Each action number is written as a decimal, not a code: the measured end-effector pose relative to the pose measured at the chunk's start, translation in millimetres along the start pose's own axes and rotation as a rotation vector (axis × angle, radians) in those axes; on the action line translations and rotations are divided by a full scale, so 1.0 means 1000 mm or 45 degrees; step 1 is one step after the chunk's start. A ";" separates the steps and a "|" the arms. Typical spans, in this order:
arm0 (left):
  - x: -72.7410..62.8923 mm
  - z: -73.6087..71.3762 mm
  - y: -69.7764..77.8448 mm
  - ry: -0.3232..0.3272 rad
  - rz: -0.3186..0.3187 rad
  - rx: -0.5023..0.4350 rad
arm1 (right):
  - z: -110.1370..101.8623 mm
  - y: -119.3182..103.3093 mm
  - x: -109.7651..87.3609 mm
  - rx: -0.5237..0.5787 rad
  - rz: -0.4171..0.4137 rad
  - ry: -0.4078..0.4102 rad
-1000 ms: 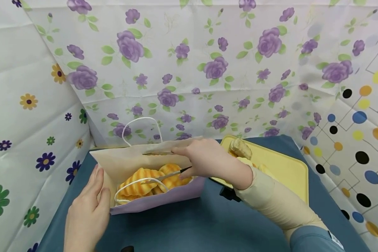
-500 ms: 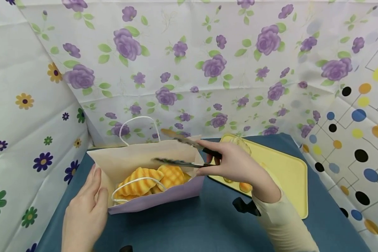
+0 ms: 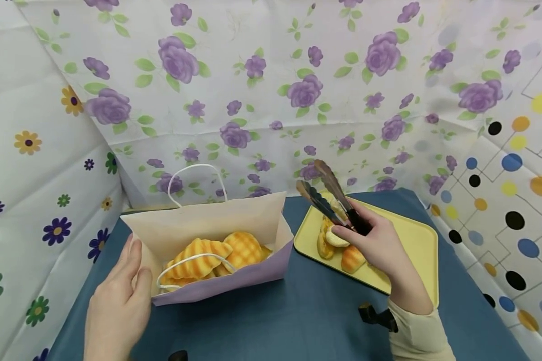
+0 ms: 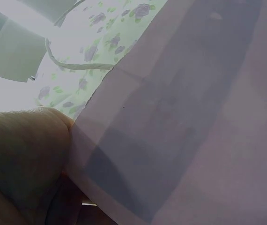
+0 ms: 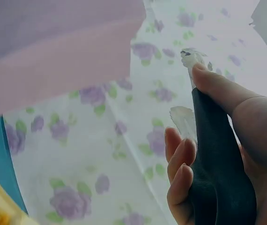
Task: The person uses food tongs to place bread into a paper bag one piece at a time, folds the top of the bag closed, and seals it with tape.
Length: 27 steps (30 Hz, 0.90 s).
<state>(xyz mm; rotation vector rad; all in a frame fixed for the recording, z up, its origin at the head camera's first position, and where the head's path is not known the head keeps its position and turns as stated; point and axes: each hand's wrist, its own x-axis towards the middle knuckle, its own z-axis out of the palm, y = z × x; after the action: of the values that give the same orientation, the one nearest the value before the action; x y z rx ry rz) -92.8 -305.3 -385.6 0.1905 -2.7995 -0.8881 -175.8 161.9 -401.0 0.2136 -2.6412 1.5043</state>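
Observation:
A paper bag [image 3: 235, 288], lilac outside and pale inside, lies with its mouth toward me in the head view. Inside are a ridged croissant-like bread [image 3: 196, 258] and a round bun with a grid pattern [image 3: 241, 250]; more bread shows partly beneath. My left hand [image 3: 117, 301] rests against the bag's left side, fingers fairly straight along its edge. My right hand [image 3: 381, 245] grips the tongs [image 3: 334, 185] by their black handles, above the tray. The tongs' arms are spread apart with nothing seen between the tips.
On the right stands a yellow tray [image 3: 417, 255] bearing a small roll [image 3: 352, 259], a pale round piece [image 3: 337, 237] and a long twisted bread [image 3: 325, 243]. The blue tabletop [image 3: 271, 321] is bounded by patterned cloth walls. White handles [image 3: 198, 168] loop from the bag.
My right hand has lifted the tongs out of the bag and carried them right, over the tray. The tongs' tips have swung upward. My left hand stays at the bag's side.

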 end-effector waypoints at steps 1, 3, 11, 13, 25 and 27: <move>0.000 0.001 0.000 -0.005 0.001 -0.002 | -0.004 0.002 -0.002 -0.014 0.011 0.006; 0.001 0.001 0.001 -0.012 0.002 -0.003 | -0.012 0.009 -0.006 -0.063 0.034 0.021; 0.001 0.000 -0.001 -0.024 0.004 0.020 | -0.042 0.044 -0.031 -0.278 0.179 0.045; 0.002 -0.001 -0.001 -0.031 0.000 0.026 | -0.049 0.052 -0.038 -0.293 0.246 0.046; 0.002 0.001 0.000 -0.014 -0.024 0.020 | -0.078 0.103 -0.083 -0.551 0.463 0.167; 0.002 0.002 -0.001 -0.005 -0.014 0.007 | -0.082 0.113 -0.090 -0.592 0.520 0.133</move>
<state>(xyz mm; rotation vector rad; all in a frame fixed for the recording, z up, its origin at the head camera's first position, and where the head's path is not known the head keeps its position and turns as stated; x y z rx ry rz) -95.5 -305.6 -387.4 0.2052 -2.8074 -0.8837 -105.1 296.6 -468.5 -0.4488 -2.9664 0.8890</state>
